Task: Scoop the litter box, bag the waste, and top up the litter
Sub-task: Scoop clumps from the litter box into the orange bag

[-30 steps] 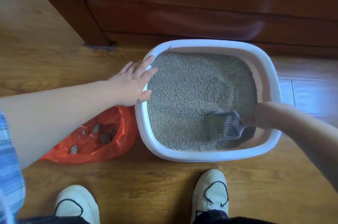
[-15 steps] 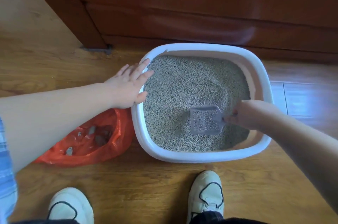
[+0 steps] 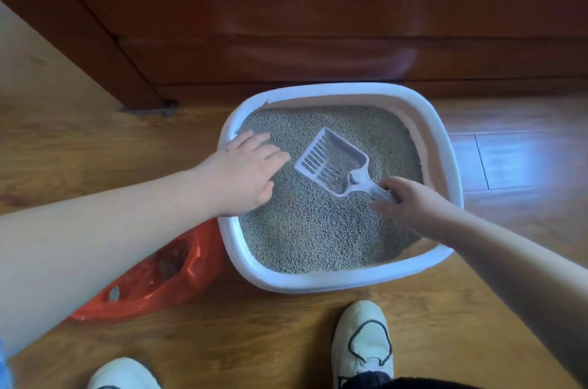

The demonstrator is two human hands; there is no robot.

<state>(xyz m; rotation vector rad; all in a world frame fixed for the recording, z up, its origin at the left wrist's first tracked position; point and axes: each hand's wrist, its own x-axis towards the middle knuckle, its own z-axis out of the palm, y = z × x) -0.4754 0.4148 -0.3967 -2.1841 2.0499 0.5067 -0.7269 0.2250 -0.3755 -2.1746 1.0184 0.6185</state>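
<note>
- Right hand is clamped round the scoop handle, at 4 o'clock inside the litter box. The slotted end points to 10 o'clock, over the litter.
- Left hand is flat with straight fingers and holds nothing. It lies across the rim at 9 o'clock, fingertips out over the litter.
- Hands are apart, but the scoop tip is near my left fingers.
- I can't tell whether the scoop carries a clump or just loose grains.
- Bag sits on the floor against the box at 8 o'clock. Its mouth is open and there are grey clumps inside.
- Risk: the path from scoop to bag crosses my left forearm, which covers part of the bag mouth. Grains would probably spill on the floor unless I lift that arm first.
- Risk: a fast swing throws grains over the rim. I'd sift low before lifting out.
- Risk: the bag is limp and nothing holds its mouth open. If it folds shut, the waste lands outside.
- Risk: leaning hard on the 9 o'clock rim could rock the box.
- Edges: cabinet sits just beside the box at 12 o'clock, so no room there. Shoe is near the rim at 6 o'clock.
- Open room: bare floor at 3 o'clock, and at 10 o'clock beyond my left arm.
- Top-up not yet begun by my read; no litter supply in view.
</note>
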